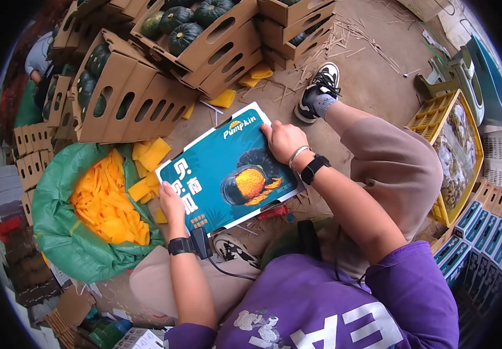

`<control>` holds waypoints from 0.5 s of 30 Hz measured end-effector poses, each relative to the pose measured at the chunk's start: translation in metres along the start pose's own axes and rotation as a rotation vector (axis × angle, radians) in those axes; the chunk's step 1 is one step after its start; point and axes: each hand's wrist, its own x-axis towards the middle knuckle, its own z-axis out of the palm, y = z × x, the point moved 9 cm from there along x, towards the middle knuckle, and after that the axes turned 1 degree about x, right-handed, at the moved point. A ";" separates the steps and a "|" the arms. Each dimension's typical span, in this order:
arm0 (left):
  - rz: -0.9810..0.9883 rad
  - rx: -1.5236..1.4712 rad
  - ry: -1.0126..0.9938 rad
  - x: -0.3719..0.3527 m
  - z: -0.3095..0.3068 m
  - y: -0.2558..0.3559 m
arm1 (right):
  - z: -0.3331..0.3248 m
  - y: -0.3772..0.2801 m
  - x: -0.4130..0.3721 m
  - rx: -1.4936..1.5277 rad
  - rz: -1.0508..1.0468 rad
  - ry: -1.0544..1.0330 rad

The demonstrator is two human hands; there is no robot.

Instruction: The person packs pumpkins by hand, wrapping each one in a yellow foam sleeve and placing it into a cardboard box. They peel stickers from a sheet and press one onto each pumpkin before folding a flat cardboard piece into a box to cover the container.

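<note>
Between my two hands is a teal pumpkin carton [213, 160] with a white edge, printed with "Pumpkin" and a picture of a cut pumpkin. It is tilted, with its printed face toward me, above my lap. My left hand [172, 205] grips the carton's left edge, thumb on the front. My right hand [284, 142] grips the opposite edge near the upper right, thumb on the face. The other fingers of both hands are partly hidden behind the carton. Left of it stands a green sack [59, 203] filled with orange-yellow foam netting [108, 203].
Brown cardboard crates [123, 96] of dark green pumpkins [185, 38] are stacked ahead and left. Yellow foam pieces [155, 152] lie beside the sack. A yellow plastic crate [437, 206] is at right, near stacked teal cartons [483, 238]. Another person's sleeve [40, 55] shows far left.
</note>
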 end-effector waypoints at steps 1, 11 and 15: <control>-0.048 -0.197 -0.005 0.014 0.018 -0.026 | 0.003 0.000 -0.001 0.010 0.011 -0.008; -0.135 -0.554 -0.070 -0.004 0.027 -0.005 | -0.001 0.013 0.018 0.091 0.001 -0.011; 0.018 -0.196 -0.044 0.010 0.023 -0.012 | 0.002 0.015 0.016 -0.108 -0.081 -0.115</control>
